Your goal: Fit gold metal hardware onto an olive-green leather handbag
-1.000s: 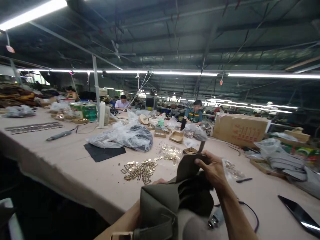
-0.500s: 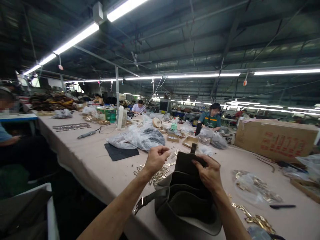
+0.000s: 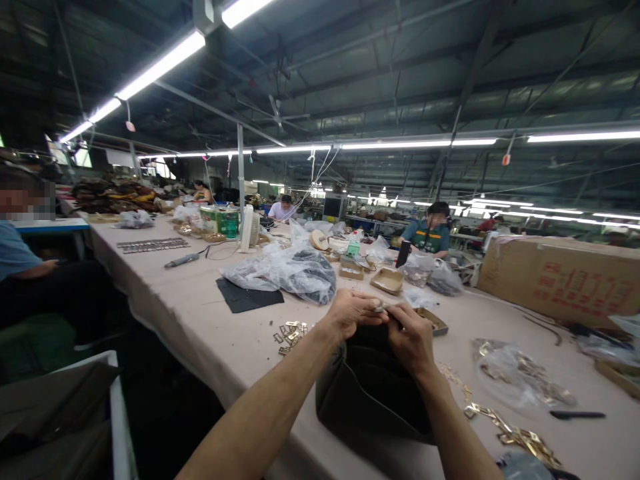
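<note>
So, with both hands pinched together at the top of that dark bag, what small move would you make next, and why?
Probably press the small metal piece onto the dark bag: the left hand pinches it at the top edge while the right hand steadies that edge.

Left hand and right hand: bare, with no gloves, rings or watch. Both forearms are uncovered; no sleeve reaches them.

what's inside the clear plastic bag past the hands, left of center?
The clear plastic bag holds a dark bundle, likely fabric or straps; the crinkled film hides detail. A flat black sheet lies partly under its near edge.
</note>
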Tool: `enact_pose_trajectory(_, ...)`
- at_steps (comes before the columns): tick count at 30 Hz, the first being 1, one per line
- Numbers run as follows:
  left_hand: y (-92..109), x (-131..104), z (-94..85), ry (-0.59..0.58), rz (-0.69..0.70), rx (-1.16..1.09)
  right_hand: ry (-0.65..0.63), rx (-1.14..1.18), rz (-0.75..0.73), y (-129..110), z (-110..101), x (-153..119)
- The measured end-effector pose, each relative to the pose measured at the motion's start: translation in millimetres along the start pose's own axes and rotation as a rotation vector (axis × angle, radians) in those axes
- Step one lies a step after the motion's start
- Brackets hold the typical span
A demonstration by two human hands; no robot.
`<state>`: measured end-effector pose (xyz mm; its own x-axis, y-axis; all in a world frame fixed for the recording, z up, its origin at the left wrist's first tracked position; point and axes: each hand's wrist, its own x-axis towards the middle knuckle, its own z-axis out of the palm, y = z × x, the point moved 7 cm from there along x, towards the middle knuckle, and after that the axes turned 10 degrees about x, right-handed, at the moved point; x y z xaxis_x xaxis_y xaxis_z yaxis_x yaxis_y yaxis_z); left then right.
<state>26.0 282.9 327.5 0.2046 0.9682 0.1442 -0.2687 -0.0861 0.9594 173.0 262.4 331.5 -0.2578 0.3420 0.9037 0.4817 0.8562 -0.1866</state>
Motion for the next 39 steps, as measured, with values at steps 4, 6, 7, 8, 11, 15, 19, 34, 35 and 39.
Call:
enact_pose_trajectory(4,-11,-5,-5.6,0.027,0.100,-0.047,-0.024,-0.035,0.017,4,6,1)
enact_pose_trajectory(6,-13,-5,-7.5,0.046,0.191,-0.038,-0.028,-0.034,0.028,7,10,1)
enact_pose_trajectory(7,-14,-6,-8.2,0.059,0.242,-0.018,-0.029,-0.031,0.032,9,11,1)
enact_pose_trajectory(8,-14,-6,-8.7,0.071,0.289,0.010,-0.030,-0.026,0.034,10,12,1)
enact_pose_trajectory(11,-16,-10,-9.6,0.126,0.370,0.109,-0.044,-0.009,0.045,14,17,1)
enact_pose_trajectory(15,-17,-17,-11.5,0.220,0.399,0.134,-0.043,-0.010,0.062,16,20,0)
enact_pose_trajectory(19,-12,-26,-15.3,0.302,0.414,0.179,-0.041,-0.022,0.069,16,23,0)
enact_pose_trajectory(34,0,-145,-73.2,0.348,0.194,0.711,-0.008,0.081,0.109,16,18,0)
enact_pose_trajectory(35,2,-143,-74.0,0.396,0.195,0.659,-0.010,0.098,0.107,16,18,0)
enact_pose_trajectory(39,11,-110,-53.2,0.420,0.099,0.334,-0.002,0.153,0.083,11,12,2)
